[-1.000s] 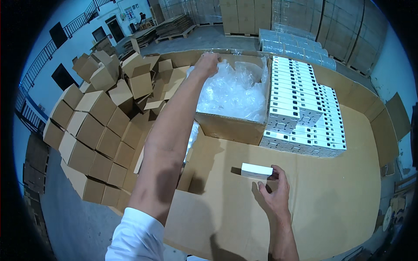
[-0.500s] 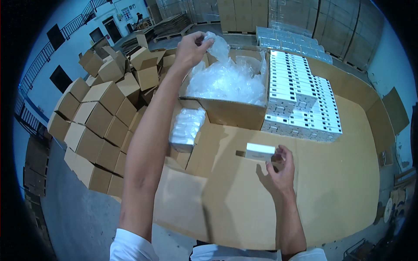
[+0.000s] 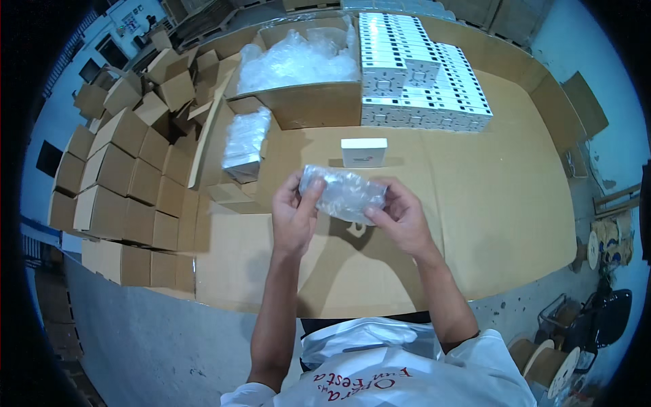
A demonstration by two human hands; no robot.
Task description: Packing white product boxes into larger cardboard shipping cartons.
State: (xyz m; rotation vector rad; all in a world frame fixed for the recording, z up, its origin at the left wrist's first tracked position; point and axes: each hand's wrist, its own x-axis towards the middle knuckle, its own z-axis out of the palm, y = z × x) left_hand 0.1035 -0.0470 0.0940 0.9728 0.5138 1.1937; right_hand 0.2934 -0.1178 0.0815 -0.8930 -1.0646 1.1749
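A clear bubble-wrap bag (image 3: pixel 344 195) is stretched between my two hands, above the cardboard-covered table. My left hand (image 3: pixel 295 210) pinches its left end, thumb on top. At its right end, my right hand (image 3: pixel 400 214) grips it the same way. Just beyond the bag, a small white box (image 3: pixel 364 152) stands upright on the cardboard, touched by neither hand. To the left, an open carton (image 3: pixel 234 186) contains a stack of bubble-wrapped boxes (image 3: pixel 245 146). Behind it, a larger carton (image 3: pixel 312 106) is heaped with loose clear bags (image 3: pixel 298 62).
White boxes (image 3: pixel 424 112) are stacked in rows at the back right. Several open brown cartons (image 3: pixel 122 180) are piled along the left. A raised cardboard edge (image 3: pixel 536 88) rims the table's far right. Cable reels (image 3: pixel 553 366) and a black chair (image 3: pixel 603 322) stand on the floor at right.
My left hand has come down from the large carton with a bag. My right hand has left the white box, which now stands upright, and holds the bag's other end. The view has shifted.
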